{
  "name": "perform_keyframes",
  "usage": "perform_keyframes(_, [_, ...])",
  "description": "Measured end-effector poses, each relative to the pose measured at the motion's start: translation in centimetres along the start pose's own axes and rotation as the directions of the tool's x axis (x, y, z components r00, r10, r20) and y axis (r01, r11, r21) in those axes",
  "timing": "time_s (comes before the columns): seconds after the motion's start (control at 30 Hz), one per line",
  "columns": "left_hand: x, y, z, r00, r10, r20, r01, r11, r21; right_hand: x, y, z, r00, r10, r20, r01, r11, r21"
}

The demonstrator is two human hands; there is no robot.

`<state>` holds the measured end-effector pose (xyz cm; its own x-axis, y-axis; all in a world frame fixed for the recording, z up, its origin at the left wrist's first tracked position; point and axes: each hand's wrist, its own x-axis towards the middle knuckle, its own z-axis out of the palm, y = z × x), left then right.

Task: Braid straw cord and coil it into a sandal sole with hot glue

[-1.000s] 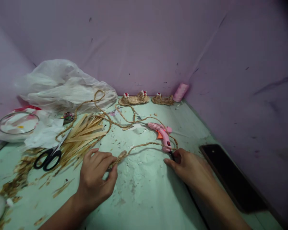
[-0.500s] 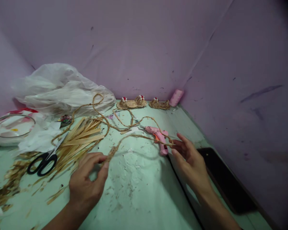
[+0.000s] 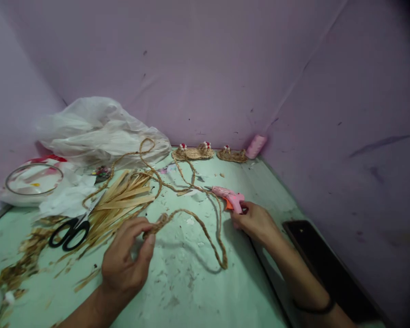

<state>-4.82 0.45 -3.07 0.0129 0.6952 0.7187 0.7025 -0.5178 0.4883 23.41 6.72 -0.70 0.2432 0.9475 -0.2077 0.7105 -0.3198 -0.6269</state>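
Note:
Between the thumb and fingers of my left hand (image 3: 128, 253) is the flattened, coiled end of a braided straw cord (image 3: 205, 228). From there the cord loops out over the table and runs back toward the far side. My right hand (image 3: 254, 221) is closed around the handle of a pink hot glue gun (image 3: 225, 195). Its metal nozzle points left and its orange trigger shows below the body. My fingers partly hide the handle. A black cable runs from under my right hand toward the bottom edge.
Black-handled scissors (image 3: 70, 232) lie by a bundle of dry straw strips (image 3: 123, 196) at left. Behind are a plastic bag (image 3: 102, 132) and an embroidery hoop (image 3: 34, 180). Small woven pieces (image 3: 194, 154) and a pink thread spool (image 3: 256, 146) line the wall. A dark phone (image 3: 328, 269) lies right.
My right hand has let go of the cord and taken hold of the glue gun's handle. The cord's loop has dropped toward me. My left hand keeps its pinch.

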Motion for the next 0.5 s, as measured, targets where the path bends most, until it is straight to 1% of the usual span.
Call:
perform_keyframes(0.07, [0.0,-0.1,-0.1,0.991,0.114,0.065,-0.11,0.992,-0.065,0.0,0.2,0.0,0.998,0.033,0.06,-0.038,0.995,0.094])
perform_keyframes(0.13, [0.0,-0.3,-0.1,0.976,0.179,0.12,-0.166,0.98,-0.112,-0.4,0.7,-0.2,0.993,0.037,0.114,-0.06,0.977,0.205])
perform_keyframes(0.2, [-0.1,-0.5,0.0,0.965,0.198,0.173,-0.178,0.976,-0.122,-1.1,1.4,-0.7,0.992,0.019,0.127,-0.058,0.949,0.311])
perform_keyframes(0.27, [-0.1,-0.6,0.2,0.961,0.182,0.207,-0.161,0.98,-0.114,-2.0,2.1,-1.4,0.996,-0.016,0.092,-0.027,0.894,0.448])
perform_keyframes(0.33, [-0.2,-0.8,0.3,0.96,0.168,0.223,-0.146,0.983,-0.111,-3.0,2.8,-2.1,0.997,-0.076,0.023,0.048,0.806,0.591])
perform_keyframes(0.4, [-0.2,-0.8,0.3,0.96,0.162,0.228,-0.14,0.984,-0.108,-4.2,3.2,-2.6,0.983,-0.183,-0.002,0.143,0.759,0.635])
perform_keyframes(0.5, [-0.1,-0.7,0.2,0.957,0.155,0.244,-0.133,0.985,-0.106,-5.8,3.2,-2.9,0.926,-0.359,0.116,0.227,0.775,0.589])
